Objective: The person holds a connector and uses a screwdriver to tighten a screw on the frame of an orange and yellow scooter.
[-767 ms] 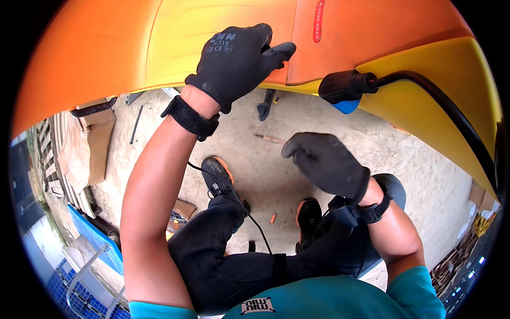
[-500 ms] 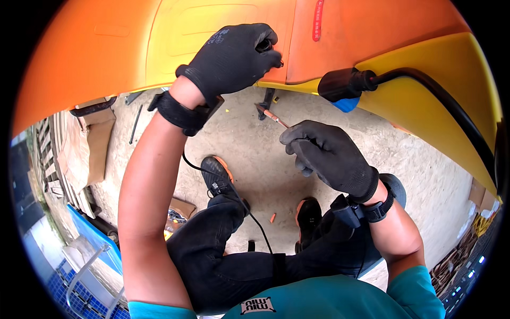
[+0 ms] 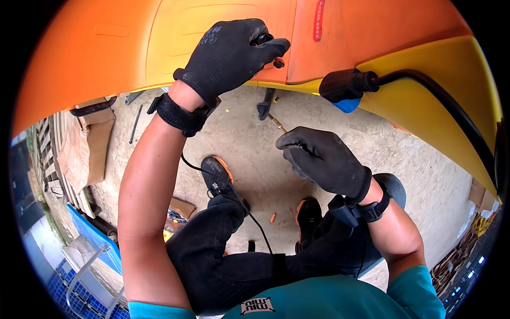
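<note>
My left hand (image 3: 231,56), in a black glove, presses against the orange and yellow panel (image 3: 175,37) overhead and pinches a small dark fastener (image 3: 277,63) at the panel's lower edge. My right hand (image 3: 321,159), also gloved, is lower, closed round a thin tool with a brass-coloured tip (image 3: 278,124) that points up toward the panel. The tip is a short way below the fastener, not touching it.
A black cable with a plug and blue cap (image 3: 348,87) runs along the yellow panel at the right. A dark tool (image 3: 264,105) lies on the concrete floor. My legs and shoes (image 3: 218,175) are below. Cardboard (image 3: 90,143) and pallets lie at the left.
My right hand has come up from my knee with the thin tool and moved toward the panel. My left hand shifted right along the panel's edge onto the fastener.
</note>
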A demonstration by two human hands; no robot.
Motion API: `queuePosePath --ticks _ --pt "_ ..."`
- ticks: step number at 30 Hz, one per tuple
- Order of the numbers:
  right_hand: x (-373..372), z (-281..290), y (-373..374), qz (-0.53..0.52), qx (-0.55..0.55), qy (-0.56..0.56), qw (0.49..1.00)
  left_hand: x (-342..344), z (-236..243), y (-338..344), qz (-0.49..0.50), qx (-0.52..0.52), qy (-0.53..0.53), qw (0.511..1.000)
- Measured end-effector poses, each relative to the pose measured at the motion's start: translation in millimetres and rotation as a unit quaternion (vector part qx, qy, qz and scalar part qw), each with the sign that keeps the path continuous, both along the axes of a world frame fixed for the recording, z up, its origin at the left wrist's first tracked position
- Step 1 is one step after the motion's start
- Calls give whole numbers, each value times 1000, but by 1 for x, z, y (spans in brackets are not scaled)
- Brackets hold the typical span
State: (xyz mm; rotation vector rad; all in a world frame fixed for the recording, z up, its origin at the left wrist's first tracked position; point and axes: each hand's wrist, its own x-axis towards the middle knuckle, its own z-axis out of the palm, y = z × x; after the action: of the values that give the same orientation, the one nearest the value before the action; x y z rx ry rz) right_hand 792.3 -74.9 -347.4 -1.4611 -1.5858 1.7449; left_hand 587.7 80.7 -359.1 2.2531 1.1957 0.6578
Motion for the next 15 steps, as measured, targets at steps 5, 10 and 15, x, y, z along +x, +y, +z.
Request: queuePosePath --ticks 5,10,15 --pt "-1 -1 1 3 -4 -16 1000 -1 3 0 27 -10 -11 1000" --pt "-4 -4 1 6 4 9 1000 -9 8 3 59 -87 -81 991" --pt "-4 4 1 8 2 19 1000 -14 5 9 49 -108 -155 981"
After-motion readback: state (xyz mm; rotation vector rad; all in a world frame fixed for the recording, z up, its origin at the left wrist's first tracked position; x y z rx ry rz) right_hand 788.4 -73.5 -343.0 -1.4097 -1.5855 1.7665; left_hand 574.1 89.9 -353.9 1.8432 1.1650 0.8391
